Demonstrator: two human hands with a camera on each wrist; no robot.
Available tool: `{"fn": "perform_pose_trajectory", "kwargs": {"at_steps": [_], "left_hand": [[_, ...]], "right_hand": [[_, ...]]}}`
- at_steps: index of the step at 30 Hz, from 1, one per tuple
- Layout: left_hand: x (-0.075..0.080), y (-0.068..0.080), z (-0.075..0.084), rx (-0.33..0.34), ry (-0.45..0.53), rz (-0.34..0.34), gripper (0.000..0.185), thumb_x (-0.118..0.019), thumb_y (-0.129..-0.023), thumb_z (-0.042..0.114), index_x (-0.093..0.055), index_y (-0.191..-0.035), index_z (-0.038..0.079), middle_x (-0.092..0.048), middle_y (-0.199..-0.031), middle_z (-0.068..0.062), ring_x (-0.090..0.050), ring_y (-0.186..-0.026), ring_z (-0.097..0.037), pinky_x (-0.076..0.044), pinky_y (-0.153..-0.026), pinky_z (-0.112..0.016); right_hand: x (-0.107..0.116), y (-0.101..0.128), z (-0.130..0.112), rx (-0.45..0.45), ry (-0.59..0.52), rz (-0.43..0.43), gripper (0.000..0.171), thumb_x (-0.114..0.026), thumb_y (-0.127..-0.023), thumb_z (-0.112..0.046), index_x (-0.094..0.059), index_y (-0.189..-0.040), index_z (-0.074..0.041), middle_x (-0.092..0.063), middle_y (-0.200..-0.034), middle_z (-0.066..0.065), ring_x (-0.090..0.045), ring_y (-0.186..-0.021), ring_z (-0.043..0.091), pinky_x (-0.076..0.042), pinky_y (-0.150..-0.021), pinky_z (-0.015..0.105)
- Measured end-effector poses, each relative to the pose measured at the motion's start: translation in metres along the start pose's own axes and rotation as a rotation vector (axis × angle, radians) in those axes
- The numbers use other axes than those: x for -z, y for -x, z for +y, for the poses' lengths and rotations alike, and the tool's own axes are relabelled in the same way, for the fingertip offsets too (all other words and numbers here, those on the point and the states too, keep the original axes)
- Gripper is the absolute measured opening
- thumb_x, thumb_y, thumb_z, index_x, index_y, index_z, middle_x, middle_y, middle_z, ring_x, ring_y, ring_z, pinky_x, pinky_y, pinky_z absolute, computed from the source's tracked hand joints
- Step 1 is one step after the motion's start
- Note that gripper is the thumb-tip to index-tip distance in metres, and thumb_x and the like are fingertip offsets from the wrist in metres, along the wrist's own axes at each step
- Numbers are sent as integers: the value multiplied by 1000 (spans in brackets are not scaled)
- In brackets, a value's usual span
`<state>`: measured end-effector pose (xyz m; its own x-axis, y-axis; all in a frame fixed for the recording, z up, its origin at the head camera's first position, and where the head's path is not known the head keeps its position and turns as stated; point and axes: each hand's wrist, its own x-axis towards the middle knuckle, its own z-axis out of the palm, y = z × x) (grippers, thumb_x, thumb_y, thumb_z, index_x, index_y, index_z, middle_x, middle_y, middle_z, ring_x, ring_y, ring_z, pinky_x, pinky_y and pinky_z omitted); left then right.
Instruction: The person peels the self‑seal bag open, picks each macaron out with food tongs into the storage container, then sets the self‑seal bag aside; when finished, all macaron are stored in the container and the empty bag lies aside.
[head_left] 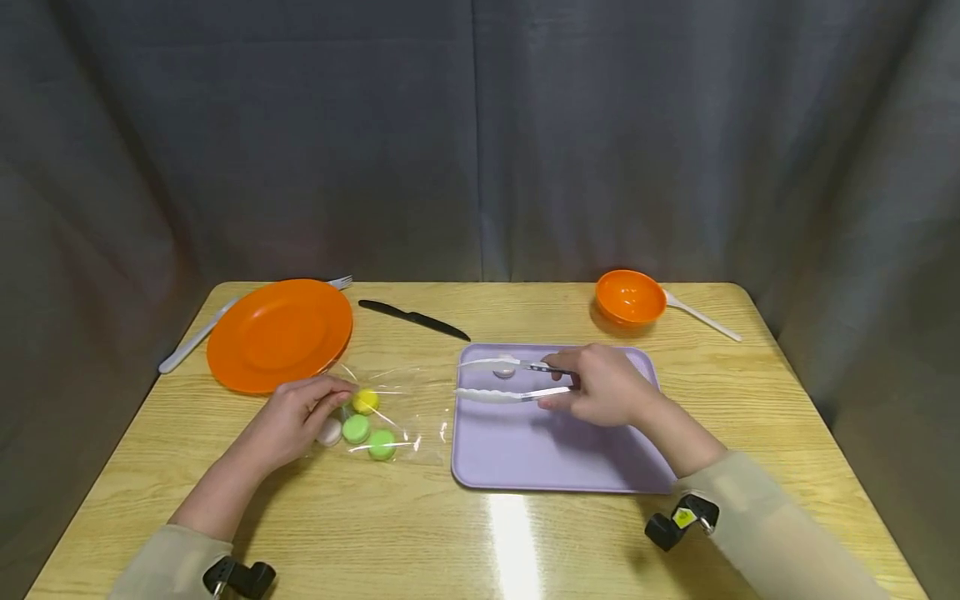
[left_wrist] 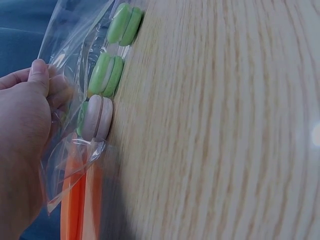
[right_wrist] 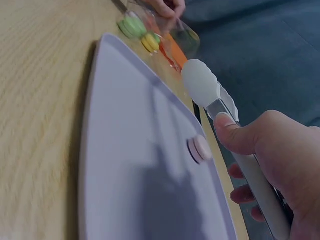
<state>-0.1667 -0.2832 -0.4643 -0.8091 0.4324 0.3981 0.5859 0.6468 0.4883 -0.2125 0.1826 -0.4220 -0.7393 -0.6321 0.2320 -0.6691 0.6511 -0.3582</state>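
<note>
My left hand (head_left: 303,412) pinches the clear plastic bag (head_left: 423,417) by its upper film, left of the tray. Inside the bag lie a yellow macaron (head_left: 366,402), green macarons (head_left: 382,444) and a whitish macaron (left_wrist: 97,118). My right hand (head_left: 600,385) grips a pair of tongs (right_wrist: 239,145) with white scalloped tips, their arms spread apart above the lilac tray (head_left: 517,467). Nothing sits between the tips. A pale pink macaron (right_wrist: 200,149) rests on the tray near its far edge, partly covered by the tongs in the head view.
An orange plate (head_left: 281,333) lies at the back left over a white fork (head_left: 197,343). A black knife (head_left: 414,318) is behind the tray. At the back right stands an orange bowl (head_left: 630,297), with a white utensil (head_left: 705,318) beside it.
</note>
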Motion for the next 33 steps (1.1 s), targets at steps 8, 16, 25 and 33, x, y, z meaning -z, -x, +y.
{"fn": "perform_pose_trajectory", "kwargs": {"at_steps": [8,16,25,33], "left_hand": [[0,0,0,21,-1,1,20,-74,-97,-3,-78,-115,8,-77,-110,3,-72,-101,-15,-62,-88,-37],[0,1,0,30,3,5,23,-74,-97,-4,-77,-116,8,-78,-111,-1,-72,-102,-15,-61,-90,-37],[0,2,-1,23,4,11,22,-74,-97,-3,-78,-116,8,-78,-111,-1,-72,-102,-15,-60,-90,-32],[0,2,-1,15,4,20,21,-75,-97,-2,-78,-115,9,-77,-111,3,-72,-103,-16,-60,-91,-36]], "right_hand": [[-16,-14,-15,23,-7,-51,43,-88,-87,-41,-78,-117,-11,-70,-87,-5,-52,-68,7,-48,-65,33],[-31,-32,-24,30,21,-101,47,-88,-86,-42,-78,-121,-11,-72,-92,-5,-56,-72,11,-51,-67,37],[-42,-53,-36,53,27,-175,42,-88,-87,-41,-78,-119,-15,-73,-97,-6,-58,-77,10,-51,-67,34],[-49,-63,-45,72,-13,-215,39,-89,-87,-37,-78,-118,-16,-72,-94,-7,-59,-76,11,-53,-69,37]]}}
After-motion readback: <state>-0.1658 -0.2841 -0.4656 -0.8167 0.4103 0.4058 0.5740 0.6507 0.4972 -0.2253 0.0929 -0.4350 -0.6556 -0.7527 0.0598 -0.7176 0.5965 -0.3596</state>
